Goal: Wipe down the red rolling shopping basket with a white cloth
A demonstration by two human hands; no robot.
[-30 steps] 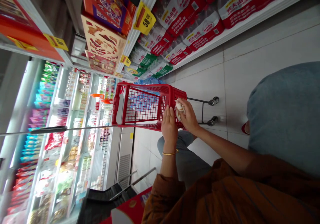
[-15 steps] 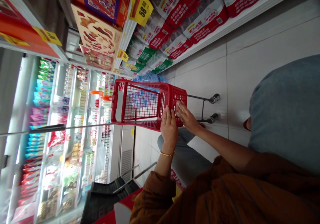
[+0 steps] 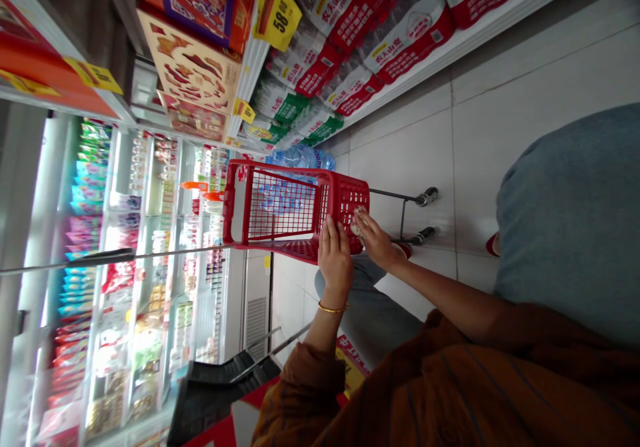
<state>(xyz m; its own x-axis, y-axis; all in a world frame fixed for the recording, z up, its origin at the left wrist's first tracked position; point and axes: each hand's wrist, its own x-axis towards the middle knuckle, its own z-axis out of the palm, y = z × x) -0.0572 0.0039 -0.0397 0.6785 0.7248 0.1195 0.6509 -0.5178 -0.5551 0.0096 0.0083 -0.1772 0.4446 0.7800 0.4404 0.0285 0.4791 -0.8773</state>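
A red plastic shopping basket (image 3: 341,190) with grid walls appears sideways in the middle of the view, on a wheeled metal frame. My left hand (image 3: 335,257), a gold bracelet at its wrist, rests on the basket's lower edge with fingers stretched out. Close to it, my right hand (image 3: 376,239) presses a small, pale, crumpled cloth (image 3: 357,224) against the perforated end of the basket. The fingers of that hand are bent over the cloth and partly hide it.
Packs of red-labelled bottles (image 3: 407,40) line a low shelf above, beside boxes (image 3: 193,67). Packaged goods fill lit shelves (image 3: 143,247) at left. Wheels (image 3: 427,197) stand on the tiled floor (image 3: 400,140). My jeans-clad knee (image 3: 570,227) is at right, a black basket (image 3: 215,394) below.
The basket's perforated end and both hands have shifted slightly left in view. The cloth is still under my right hand.
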